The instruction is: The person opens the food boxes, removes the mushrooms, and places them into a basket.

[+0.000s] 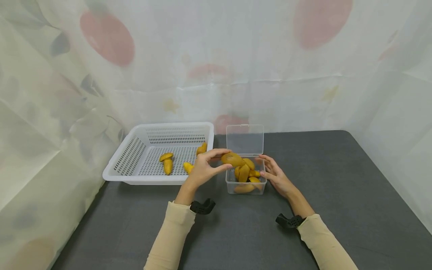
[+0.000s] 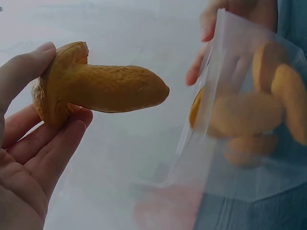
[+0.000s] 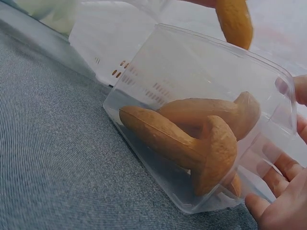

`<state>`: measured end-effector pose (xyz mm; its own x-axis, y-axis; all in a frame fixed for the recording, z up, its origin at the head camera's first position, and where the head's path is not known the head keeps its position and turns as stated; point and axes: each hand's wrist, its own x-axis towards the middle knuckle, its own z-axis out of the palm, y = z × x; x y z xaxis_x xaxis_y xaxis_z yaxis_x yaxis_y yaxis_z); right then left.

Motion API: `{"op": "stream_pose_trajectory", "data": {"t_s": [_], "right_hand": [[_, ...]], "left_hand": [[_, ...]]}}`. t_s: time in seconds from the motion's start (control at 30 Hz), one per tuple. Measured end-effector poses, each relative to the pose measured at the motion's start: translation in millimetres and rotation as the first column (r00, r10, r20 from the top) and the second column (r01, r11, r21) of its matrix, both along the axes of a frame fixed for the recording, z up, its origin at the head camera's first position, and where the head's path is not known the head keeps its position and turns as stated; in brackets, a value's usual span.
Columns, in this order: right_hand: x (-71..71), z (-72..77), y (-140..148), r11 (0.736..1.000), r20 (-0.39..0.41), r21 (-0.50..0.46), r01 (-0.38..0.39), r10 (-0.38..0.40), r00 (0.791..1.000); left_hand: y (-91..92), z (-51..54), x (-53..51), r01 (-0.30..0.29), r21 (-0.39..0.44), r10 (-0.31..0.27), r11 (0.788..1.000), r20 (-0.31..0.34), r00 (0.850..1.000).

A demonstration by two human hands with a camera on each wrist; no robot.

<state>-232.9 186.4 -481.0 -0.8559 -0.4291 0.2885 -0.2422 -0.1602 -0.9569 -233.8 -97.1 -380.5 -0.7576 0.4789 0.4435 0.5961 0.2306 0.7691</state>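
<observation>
My left hand point(image 1: 202, 170) pinches a yellow-brown mushroom point(image 1: 232, 159) by its cap, between thumb and fingers, over the left side of a clear plastic box point(image 1: 246, 188). In the left wrist view the stem of this mushroom point(image 2: 115, 88) points toward the box. On the box's right side, my right hand point(image 1: 278, 176) holds the wall with thumb and fingers near the rim. Several similar mushrooms point(image 1: 243, 172) lie piled inside; the right wrist view shows one mushroom point(image 3: 177, 143) through the clear wall. The box's hinged lid point(image 1: 245, 139) stands raised at the back.
To the left is a white perforated basket point(image 1: 126, 177). It contains a mushroom point(image 1: 167, 165) lying whole in view, and yellow pieces near its right side, partly hidden by my left hand. Both stand on a dark grey table point(image 1: 337, 180), with a patterned curtain point(image 1: 287, 67) behind.
</observation>
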Motion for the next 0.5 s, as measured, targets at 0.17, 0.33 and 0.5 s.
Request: {"op": "stream_pose_trajectory", "data": {"t_s": [0.17,0.33,0.5], "right_hand": [[1.2,1.7,-1.0,1.000,0.009,0.008,0.007,-0.007,1.000],[1.8,1.2,-1.2,1.000,-0.006,0.007,0.007,-0.007,1.000],[1.2,-0.7,-0.5,1.000,-0.027,-0.005,-0.005,0.005,1.000]], "left_hand": [[-14.5,1.4,0.5,-0.063,0.019,0.063,0.998,0.005,0.998],[-28.4,3.5,0.9,-0.115,0.051,0.116,0.992,-0.007,0.993],[-41.5,6.0,-0.7,-0.149,0.099,0.153,0.984,-0.026,0.988]]}}
